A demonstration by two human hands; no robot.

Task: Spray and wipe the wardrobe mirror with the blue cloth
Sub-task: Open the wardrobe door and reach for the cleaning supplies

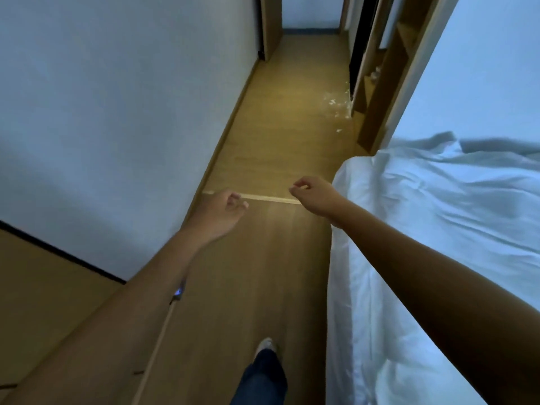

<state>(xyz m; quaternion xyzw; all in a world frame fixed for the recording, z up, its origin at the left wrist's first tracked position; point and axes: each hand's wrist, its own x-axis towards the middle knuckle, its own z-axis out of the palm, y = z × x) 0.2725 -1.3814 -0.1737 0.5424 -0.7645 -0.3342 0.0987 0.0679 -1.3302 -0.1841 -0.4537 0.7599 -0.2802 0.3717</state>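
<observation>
My left hand (222, 213) hangs out in front of me over the wooden floor, fingers loosely curled, holding nothing. My right hand (314, 197) is stretched forward beside the bed's corner, its fingers loosely curled as well and empty. No blue cloth, spray bottle or mirror shows in the head view. A wardrobe or shelf unit (388, 74) with open wooden compartments stands at the far right of the corridor.
A narrow wooden floor (271, 141) runs between a white wall (117, 112) on the left and a bed with white sheets (438, 229) on the right. White debris (336, 103) lies near the shelf unit's foot. My leg and shoe (266, 366) are at the bottom.
</observation>
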